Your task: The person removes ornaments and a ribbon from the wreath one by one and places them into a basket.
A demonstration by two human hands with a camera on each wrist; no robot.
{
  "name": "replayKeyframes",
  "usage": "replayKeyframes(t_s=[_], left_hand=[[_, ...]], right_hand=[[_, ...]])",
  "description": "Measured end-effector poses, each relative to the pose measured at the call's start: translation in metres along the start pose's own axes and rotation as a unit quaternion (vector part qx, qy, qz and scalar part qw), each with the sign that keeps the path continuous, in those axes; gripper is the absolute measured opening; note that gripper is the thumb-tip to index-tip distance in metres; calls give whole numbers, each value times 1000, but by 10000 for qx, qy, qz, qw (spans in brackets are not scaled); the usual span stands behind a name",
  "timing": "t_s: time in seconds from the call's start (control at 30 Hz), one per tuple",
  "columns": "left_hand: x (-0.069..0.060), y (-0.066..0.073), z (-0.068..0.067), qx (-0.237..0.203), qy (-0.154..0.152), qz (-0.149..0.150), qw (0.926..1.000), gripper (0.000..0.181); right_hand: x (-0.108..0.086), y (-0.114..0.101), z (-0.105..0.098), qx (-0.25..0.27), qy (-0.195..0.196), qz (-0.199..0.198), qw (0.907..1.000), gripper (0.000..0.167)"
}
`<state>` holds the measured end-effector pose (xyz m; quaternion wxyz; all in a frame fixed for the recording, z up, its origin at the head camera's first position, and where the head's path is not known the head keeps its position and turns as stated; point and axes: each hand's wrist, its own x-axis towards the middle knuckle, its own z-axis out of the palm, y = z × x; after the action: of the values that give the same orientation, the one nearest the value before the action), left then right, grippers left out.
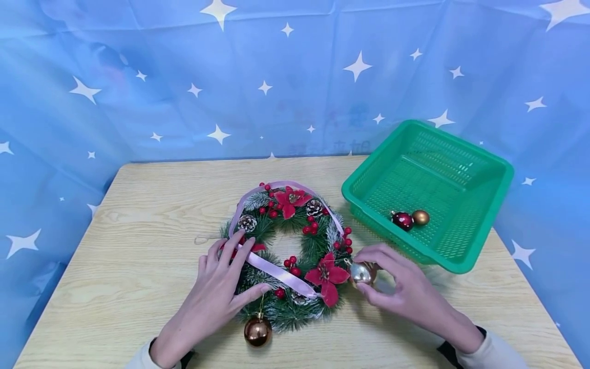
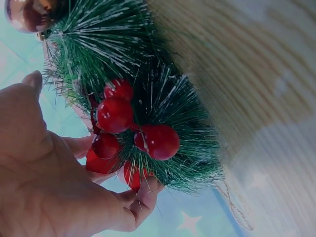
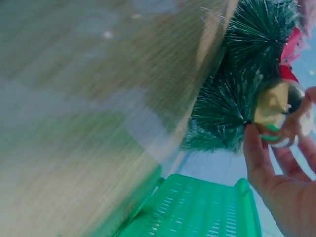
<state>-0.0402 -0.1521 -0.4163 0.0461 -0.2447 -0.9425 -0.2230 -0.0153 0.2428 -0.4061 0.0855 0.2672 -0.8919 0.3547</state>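
Silver bauble (image 1: 362,274) beside a Christmas wreath (image 1: 315,248)

One silver bauble is pinched between the right hand's (image 1: 401,279) thumb and fingers, at the wreath's right edge. The left hand (image 1: 220,287), fingers spread, rests unclenched on the wreath's left side. One copper bauble (image 1: 257,331) lies at its near edge. Far right, one green plastic basket (image 1: 440,192) holds two baubles: one dark red (image 1: 402,221), one gold (image 1: 420,217).

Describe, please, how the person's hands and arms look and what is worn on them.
The left hand and right hand are bare, without gloves or visible rings. Both sleeves are plain and pale, with black material at their ends.
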Motion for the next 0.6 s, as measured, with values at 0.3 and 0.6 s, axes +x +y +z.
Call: replayKeyframes(t_s=[0.3,0.6], left_hand=[[1,0,1,5,69,-46,10000,95],[1,1,1,-1,68,-85,9999,97]], right_hand=[[13,-4,-3,-46,222,-88,9997,49],[26,-1,-6,86,936,-717,9930,45]])
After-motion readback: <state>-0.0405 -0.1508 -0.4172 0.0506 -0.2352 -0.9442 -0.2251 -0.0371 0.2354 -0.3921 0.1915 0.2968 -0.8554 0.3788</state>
